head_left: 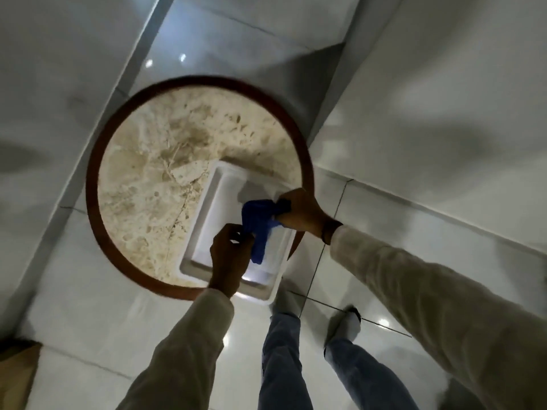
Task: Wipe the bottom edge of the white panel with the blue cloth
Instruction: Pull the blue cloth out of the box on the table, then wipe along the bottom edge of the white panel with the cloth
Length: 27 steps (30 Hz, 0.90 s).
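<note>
A white rectangular panel (219,202) with a raised rim lies on a round marble table (154,173), its near end overhanging the table's edge. A crumpled blue cloth (258,223) hangs over the panel's middle, stretched between both hands. My right hand (302,213) grips the cloth's upper end at the panel's right rim. My left hand (229,255) pinches the cloth's lower end above the panel's near part. Both sleeves are beige.
The table has a dark brown wooden rim (91,184) and stands on glossy white floor tiles (414,217). My legs in blue jeans (284,350) and grey socks stand just below the table. A brown cardboard piece (17,368) sits at the lower left.
</note>
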Tool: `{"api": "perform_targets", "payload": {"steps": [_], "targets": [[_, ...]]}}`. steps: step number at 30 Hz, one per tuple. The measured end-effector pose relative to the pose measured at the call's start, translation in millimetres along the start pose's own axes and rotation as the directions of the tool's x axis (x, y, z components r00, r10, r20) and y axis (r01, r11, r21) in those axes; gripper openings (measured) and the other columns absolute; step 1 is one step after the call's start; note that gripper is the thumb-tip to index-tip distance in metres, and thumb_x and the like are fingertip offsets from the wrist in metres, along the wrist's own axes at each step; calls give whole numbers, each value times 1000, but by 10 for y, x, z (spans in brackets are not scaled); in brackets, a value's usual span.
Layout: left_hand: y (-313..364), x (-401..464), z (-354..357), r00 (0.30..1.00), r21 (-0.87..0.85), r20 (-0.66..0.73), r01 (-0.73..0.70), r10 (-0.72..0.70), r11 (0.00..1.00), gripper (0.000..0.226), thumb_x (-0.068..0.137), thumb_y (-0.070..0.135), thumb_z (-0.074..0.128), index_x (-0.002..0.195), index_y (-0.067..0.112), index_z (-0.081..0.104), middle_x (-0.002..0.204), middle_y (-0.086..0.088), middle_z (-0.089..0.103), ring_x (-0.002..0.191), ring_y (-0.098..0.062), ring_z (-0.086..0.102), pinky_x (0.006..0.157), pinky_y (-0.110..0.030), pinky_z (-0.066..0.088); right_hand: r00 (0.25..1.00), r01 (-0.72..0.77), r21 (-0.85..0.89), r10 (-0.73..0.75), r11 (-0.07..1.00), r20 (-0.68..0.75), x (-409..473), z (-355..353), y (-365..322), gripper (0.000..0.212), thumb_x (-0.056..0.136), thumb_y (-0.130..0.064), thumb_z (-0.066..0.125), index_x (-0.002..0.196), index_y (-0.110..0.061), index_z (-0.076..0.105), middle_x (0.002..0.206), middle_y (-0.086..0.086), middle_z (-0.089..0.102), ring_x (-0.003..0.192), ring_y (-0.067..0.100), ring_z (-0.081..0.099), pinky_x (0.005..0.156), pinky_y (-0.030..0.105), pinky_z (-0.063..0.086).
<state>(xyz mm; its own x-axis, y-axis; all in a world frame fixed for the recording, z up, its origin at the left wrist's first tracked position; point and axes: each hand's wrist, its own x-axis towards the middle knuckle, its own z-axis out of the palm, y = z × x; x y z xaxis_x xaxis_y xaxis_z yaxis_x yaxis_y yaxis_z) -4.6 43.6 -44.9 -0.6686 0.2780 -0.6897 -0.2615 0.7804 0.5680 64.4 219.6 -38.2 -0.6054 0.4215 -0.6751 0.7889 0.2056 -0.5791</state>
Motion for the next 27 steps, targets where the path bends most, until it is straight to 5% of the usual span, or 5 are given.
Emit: {"api": "perform_targets", "payload": {"steps": [9,16,20,24,27], "targets": [[1441,-1055,1146,911,-129,379,-122,162,984,8,97,2,67,106,1,67,110,-33,71,90,-38,74,80,-43,66,997,-47,716,73,697,-5,-1583,-1224,1030,36,91,1,59,127,1,63,121,30,68,111,44,66,105,50,53],[1798,-1764,2701,811,25,578,-130,91,991,32,106,29,57,113,2,71,102,-17,75,87,-35,74,73,-38,66,978,6,861,177,509,-111,-2412,-1641,2346,41,79,17,61,115,-4,61,101,16,65,90,28,60,81,36,52],[1684,-1687,3537,696,242,711,-376,100,895,35,108,32,51,101,6,73,105,-25,75,70,-33,70,76,-48,69,825,54,989,552,137,-122,-2423,-1468,3302,43,85,10,60,128,6,60,106,18,66,90,30,63,73,34,55],[1419,-893,4277,385,394,879,-919,283,26,46,109,40,44,122,7,73,118,-13,73,113,-36,69,98,-46,56,676,185,957,736,-223,41,-1903,-1036,4255,46,90,-7,67,135,-5,57,119,16,64,96,29,63,63,32,51],[1341,-86,4957,118,213,974,-761,193,-613,65,107,46,25,150,13,61,160,-13,56,150,-34,49,124,-50,35,655,286,896,752,-339,75,-1174,-733,4979,47,91,-14,69,135,-5,57,120,14,66,107,34,63,76,39,57]]}}
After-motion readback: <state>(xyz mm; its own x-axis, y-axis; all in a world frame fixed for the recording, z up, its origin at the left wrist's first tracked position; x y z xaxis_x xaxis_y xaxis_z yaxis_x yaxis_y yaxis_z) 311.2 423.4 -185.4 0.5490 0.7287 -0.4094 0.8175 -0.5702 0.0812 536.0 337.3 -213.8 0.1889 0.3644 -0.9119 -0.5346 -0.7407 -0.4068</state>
